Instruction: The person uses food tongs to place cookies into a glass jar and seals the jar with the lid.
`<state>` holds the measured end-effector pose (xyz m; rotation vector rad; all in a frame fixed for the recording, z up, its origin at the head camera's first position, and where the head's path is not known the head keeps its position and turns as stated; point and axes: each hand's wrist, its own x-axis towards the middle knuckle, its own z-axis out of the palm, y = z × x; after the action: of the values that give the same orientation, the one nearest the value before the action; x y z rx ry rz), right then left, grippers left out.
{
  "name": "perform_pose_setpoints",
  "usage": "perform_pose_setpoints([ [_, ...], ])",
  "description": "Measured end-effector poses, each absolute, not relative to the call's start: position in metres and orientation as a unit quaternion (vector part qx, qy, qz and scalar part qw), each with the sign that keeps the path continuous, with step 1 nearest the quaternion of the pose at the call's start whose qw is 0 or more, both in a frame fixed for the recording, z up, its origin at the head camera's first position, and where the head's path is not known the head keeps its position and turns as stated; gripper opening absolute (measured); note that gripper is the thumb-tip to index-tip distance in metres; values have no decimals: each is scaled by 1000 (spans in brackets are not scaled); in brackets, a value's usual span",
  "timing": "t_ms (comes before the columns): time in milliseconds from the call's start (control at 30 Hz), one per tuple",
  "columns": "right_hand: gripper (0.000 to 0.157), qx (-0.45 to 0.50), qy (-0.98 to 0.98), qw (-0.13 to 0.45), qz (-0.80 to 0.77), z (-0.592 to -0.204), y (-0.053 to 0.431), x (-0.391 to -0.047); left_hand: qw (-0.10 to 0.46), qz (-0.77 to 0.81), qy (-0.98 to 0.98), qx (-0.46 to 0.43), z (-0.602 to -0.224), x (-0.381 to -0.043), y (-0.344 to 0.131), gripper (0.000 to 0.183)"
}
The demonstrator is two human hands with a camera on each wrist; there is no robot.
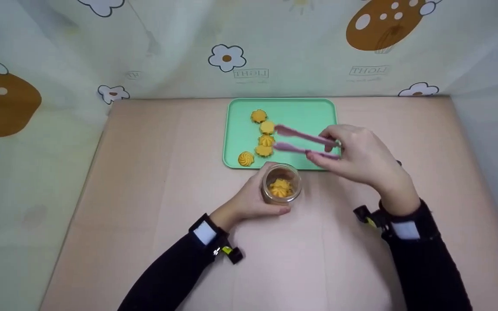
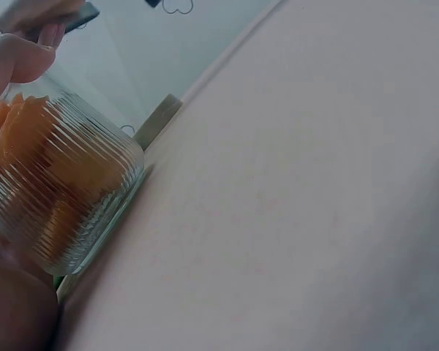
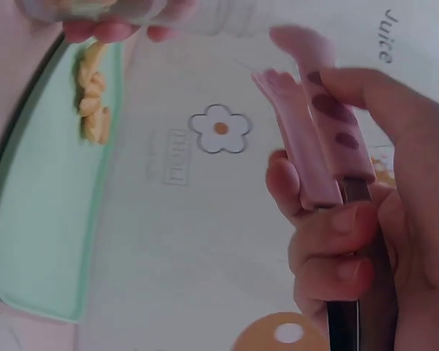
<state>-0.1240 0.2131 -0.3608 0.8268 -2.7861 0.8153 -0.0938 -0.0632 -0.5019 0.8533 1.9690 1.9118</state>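
My left hand (image 1: 249, 201) grips a clear glass jar (image 1: 297, 193) in the head view, its mouth facing up. Yellow flower-shaped cookies (image 1: 280, 188) lie inside; the left wrist view shows them through the ribbed glass wall (image 2: 124, 157). Between thumb and fingers, my right hand (image 1: 363, 155) holds pink tongs (image 1: 303, 135) with a dark metal handle (image 3: 377, 292). Their tips are apart with nothing between them, above the green tray (image 1: 305, 112). Several more cookies (image 1: 266, 141) lie on the tray's left part, close to the tong tips.
The tray sits at the table's (image 1: 180, 172) back edge, beyond the jar. Behind it hangs a pale curtain (image 1: 167, 56) with flower and mushroom prints. Each wrist wears a black strap with a small camera (image 1: 234, 255).
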Motion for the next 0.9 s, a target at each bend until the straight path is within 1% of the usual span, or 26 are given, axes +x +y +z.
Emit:
perform_pose_setpoints([
  [100,46,228,-935,49,268,-371,208,-149,134,661,676,297,-502,-94,-61,90],
  [333,60,161,-955,-52,244,-398,189,-202,133,655,682,297,-503,-93,-61,89],
  [433,65,148,-955,-75,246,-411,180,-216,132,655,682,296,-502,-93,-62,89],
  [667,69,103,-953,-76,274,-429,162,-235,126,659,679,298,-501,-94,-64,88],
  [800,72,90,-950,-81,287,-434,153,-239,127,660,677,300,-501,-94,-63,88],
  [900,70,93,-949,-80,290,-435,147,-240,128,660,676,300,-501,-94,-63,88],
])
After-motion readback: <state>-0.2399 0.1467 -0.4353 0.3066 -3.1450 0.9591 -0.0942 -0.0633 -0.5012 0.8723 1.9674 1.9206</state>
